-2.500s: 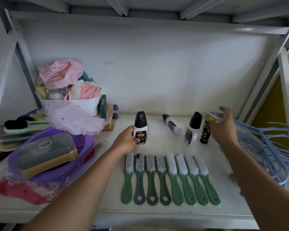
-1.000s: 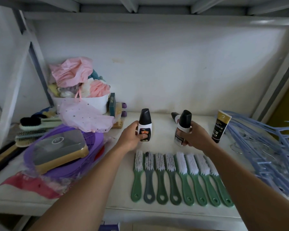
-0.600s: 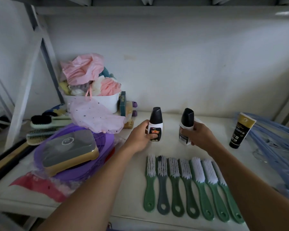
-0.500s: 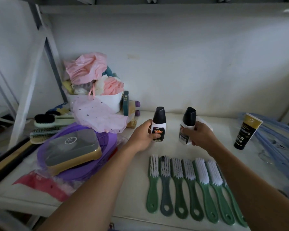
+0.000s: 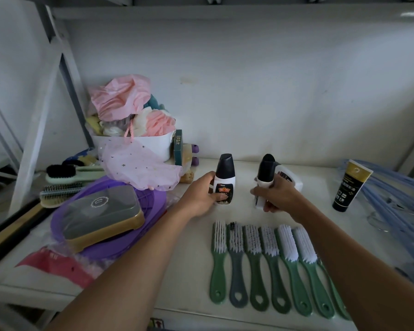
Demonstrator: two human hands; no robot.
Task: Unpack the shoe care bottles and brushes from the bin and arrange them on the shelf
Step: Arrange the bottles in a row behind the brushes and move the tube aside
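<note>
My left hand [image 5: 198,197] grips a white shoe polish bottle with a black cap [image 5: 224,173] standing upright on the white shelf [image 5: 182,259]. To its right, my right hand [image 5: 276,195] holds a second black-capped bottle [image 5: 265,173], tilted slightly. Behind that hand a third white bottle [image 5: 288,177] lies on its side. A black tube with a gold top [image 5: 349,187] stands at the right. Several green-handled brushes [image 5: 270,266] with white bristles lie side by side in a row near the shelf's front edge.
A purple tub with a gold-rimmed grey box [image 5: 101,211] sits at the left, over a red packet [image 5: 55,266]. A white basket of pink bath puffs [image 5: 134,139] stands behind, with older brushes [image 5: 65,185] beside it. Blue hangers [image 5: 397,206] pile at the right.
My right hand let go of the gold-topped tube, took the second bottle and brought it left toward the first. My left hand stayed on its bottle. The view shifted left.
</note>
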